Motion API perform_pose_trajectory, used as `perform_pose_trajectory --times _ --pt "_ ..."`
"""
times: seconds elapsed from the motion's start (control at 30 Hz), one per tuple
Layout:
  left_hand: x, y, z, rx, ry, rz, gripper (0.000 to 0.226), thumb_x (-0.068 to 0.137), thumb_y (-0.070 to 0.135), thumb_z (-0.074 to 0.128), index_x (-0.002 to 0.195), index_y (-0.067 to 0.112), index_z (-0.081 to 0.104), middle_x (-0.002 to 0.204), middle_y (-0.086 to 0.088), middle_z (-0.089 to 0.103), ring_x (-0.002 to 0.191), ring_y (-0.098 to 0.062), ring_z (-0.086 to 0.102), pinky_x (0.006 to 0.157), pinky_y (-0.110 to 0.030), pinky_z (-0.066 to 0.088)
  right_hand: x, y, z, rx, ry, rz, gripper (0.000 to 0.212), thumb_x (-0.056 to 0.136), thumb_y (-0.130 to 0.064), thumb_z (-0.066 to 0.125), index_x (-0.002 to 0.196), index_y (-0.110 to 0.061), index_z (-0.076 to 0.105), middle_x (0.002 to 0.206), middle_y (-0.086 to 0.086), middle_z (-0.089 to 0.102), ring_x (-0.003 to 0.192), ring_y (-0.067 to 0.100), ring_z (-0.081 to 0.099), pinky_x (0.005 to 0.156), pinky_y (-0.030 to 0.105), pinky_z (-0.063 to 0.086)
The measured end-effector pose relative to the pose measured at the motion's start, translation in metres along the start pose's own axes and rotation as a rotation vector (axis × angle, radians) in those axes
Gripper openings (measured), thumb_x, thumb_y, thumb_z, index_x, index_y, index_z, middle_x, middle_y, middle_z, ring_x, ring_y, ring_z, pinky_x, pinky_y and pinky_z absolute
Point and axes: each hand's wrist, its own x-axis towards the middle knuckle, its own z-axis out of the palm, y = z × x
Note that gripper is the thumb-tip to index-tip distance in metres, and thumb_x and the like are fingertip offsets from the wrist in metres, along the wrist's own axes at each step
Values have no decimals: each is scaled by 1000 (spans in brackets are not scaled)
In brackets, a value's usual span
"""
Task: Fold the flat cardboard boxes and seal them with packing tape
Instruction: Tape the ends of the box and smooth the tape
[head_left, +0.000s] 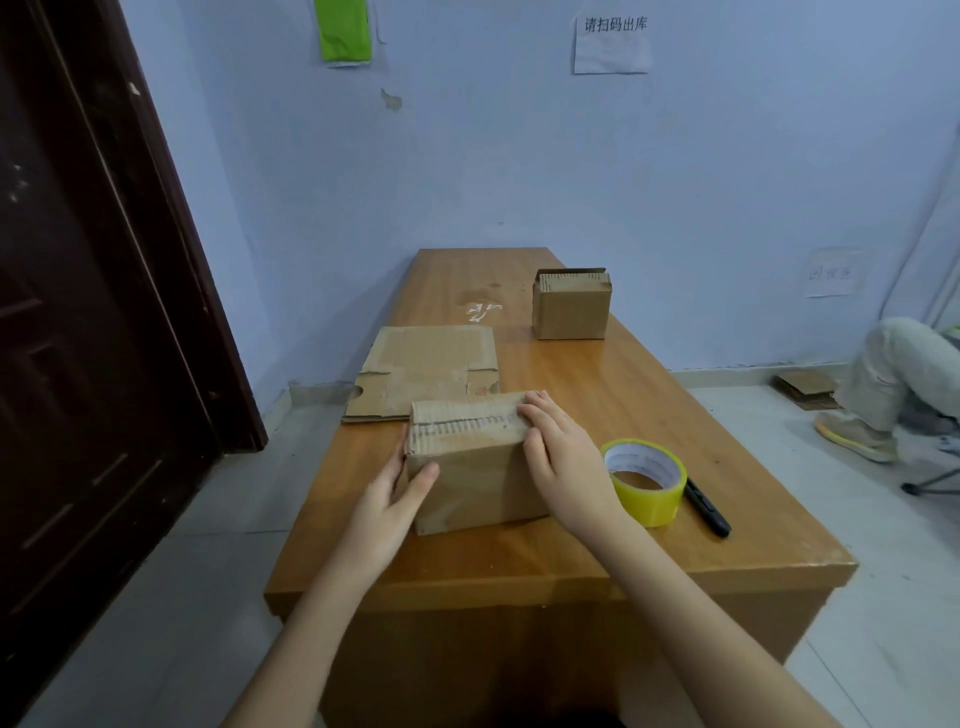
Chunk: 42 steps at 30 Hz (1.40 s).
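A folded brown cardboard box (470, 467) stands on the wooden table (675, 426), its top flaps closed. My left hand (387, 501) holds the box's left side, thumb on the front face and fingers behind the left edge. My right hand (558, 452) lies flat over the box's top right corner, fingers straight on the flaps. A flat unfolded cardboard box (426, 366) lies just behind it. A roll of yellow packing tape (647, 480) stands to the right of my right hand.
A second folded box (570, 306) sits farther back on the table. A black cutter (707, 508) lies right of the tape. A dark door (93, 312) is at left. A person's leg and shoe (878, 395) and cardboard scraps (808, 389) are on the floor at right.
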Motion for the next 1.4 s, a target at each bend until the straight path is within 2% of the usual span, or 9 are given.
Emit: perform_pose_trajectory --times 0.17,0.27,0.43,0.53,0.67,1.0,1.1,1.27,1.4 --pt "4 1 -24 264 35 226 63 85 38 60 139 42 27 145 29 18 135 12 12 111 -23 15 9 18 -9 158 -104 82 34 101 -19 39 130 -17 56 153 5 26 141 14 26 103 19 22" --pt "17 4 -33 591 -56 431 58 81 57 61 133 45 39 144 29 26 136 15 7 112 -34 12 17 27 -16 143 -108 84 30 101 -23 42 124 -20 60 149 6 32 134 16 36 98 24 30" --pt "17 10 -18 637 5 683 36 84 35 60 120 29 64 116 10 53 118 -5 44 104 -39 39 22 26 -23 -205 122 -81 19 93 -18 54 99 -11 70 118 9 61 104 29 57 80 40 50" --pt "15 15 3 628 57 705 36 81 33 63 114 22 67 103 6 52 101 -8 47 81 -29 49 15 13 -24 -171 92 -276 27 91 -28 49 92 -12 70 102 2 66 92 23 60 75 37 49" --pt "17 22 24 628 145 654 45 74 40 73 110 14 66 96 9 48 94 -6 43 75 -14 38 4 11 -25 -72 -63 -286 40 91 -41 42 105 -15 69 111 -2 64 98 15 57 82 31 44" --pt "16 24 63 927 289 744 37 74 37 75 93 8 63 92 -8 57 86 -20 49 64 -22 43 -17 38 -53 -101 -75 -165 39 91 -46 53 123 -24 60 133 -6 53 121 9 47 99 32 42" --pt "14 25 64 916 300 738 40 74 37 75 97 8 61 96 -9 56 91 -17 42 69 -22 42 -20 53 -64 -214 -19 -6 42 89 -43 59 126 -24 57 138 -6 48 126 13 44 96 31 42" --pt "11 24 44 836 284 651 67 76 50 62 124 5 48 126 -11 49 125 -21 36 108 -28 23 -33 86 -76 -299 -117 285 76 81 -54 64 139 -12 40 146 1 35 137 20 32 100 38 41" --pt "9 31 33 805 285 595 67 77 46 63 127 5 47 132 -10 48 132 -19 31 110 -36 23 -41 101 -71 -216 -214 375 91 74 -55 72 144 -15 30 146 -1 33 132 18 39 99 36 42"
